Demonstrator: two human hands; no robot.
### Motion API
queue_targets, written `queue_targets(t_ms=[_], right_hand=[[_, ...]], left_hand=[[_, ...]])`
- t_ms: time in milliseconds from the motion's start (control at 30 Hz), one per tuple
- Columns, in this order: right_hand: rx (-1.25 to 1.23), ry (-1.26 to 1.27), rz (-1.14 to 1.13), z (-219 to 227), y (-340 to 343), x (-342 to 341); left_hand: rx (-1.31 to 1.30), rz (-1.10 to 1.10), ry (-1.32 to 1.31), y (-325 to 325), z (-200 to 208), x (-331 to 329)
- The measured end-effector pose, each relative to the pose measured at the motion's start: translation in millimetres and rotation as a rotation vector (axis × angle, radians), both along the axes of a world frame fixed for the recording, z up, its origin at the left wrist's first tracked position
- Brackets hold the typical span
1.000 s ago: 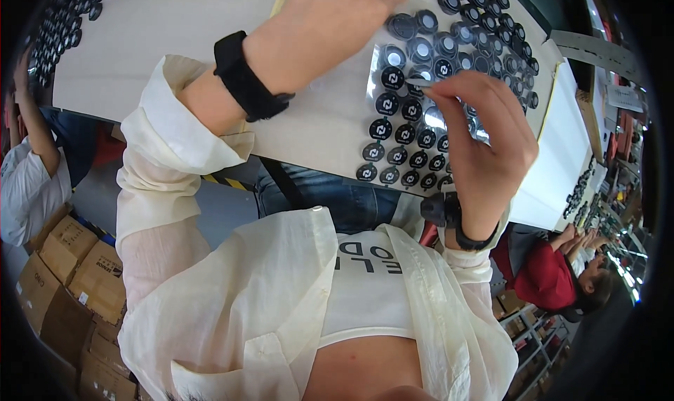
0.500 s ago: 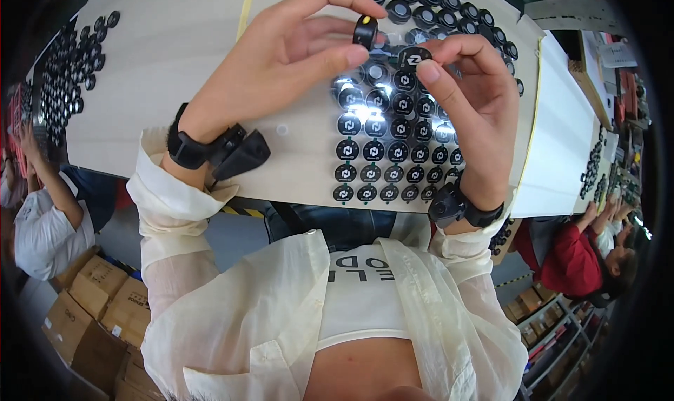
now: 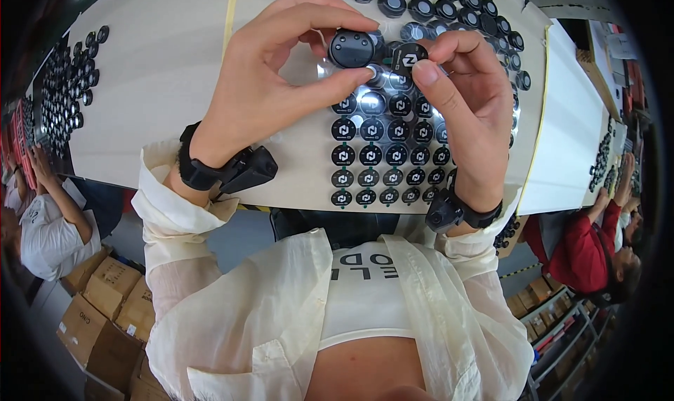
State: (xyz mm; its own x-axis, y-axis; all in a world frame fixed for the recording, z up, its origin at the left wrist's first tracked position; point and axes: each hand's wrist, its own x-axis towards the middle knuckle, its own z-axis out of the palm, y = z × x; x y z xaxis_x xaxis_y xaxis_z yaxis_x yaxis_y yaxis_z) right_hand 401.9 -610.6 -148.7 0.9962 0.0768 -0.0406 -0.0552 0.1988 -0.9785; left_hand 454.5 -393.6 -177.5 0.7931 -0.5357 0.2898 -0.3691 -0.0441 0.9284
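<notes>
My left hand [image 3: 281, 78] pinches a round black disc-shaped part [image 3: 351, 48] between thumb and fingers above the table. My right hand [image 3: 467, 99] holds a small round black sticker [image 3: 409, 57] at its fingertips, right beside the part and nearly touching it. Under both hands lies a clear sheet with rows of round black stickers [image 3: 382, 155] on the pale wooden table [image 3: 161, 85]. Both wrists carry black bands with small devices.
Several black round parts [image 3: 435, 4] lie in rows at the table's far edge, and more [image 3: 67, 85] are grouped at the far left. A person in white sits at left [image 3: 49, 225], one in red at right [image 3: 583, 239]. Cardboard boxes [image 3: 98, 310] stand on the floor below left.
Both hands came together over the sticker sheet. The left hand now holds the black part up, and the right hand has brought a sticker next to it.
</notes>
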Motion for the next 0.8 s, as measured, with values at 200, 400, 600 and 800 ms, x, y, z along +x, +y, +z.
queue_targets(t_ms=[200,400,600,800], right_hand=[[-0.02,-0.036,0.014,-4.1,2.2,0.3],[-0.009,-0.037,0.0,-5.5,4.2,0.4],[-0.018,-0.036,-0.008,-5.8,1.1,0.1],[-0.076,-0.039,-0.009,-5.2,3.2,-0.2]], left_hand=[[0.011,0.128,0.024,-3.1,1.0,-5.5],[0.007,0.095,-0.051,-0.6,-6.1,-2.2],[-0.163,0.07,0.234,-9.4,-0.1,-4.6],[-0.206,-0.046,0.357,-7.5,-6.0,-5.4]])
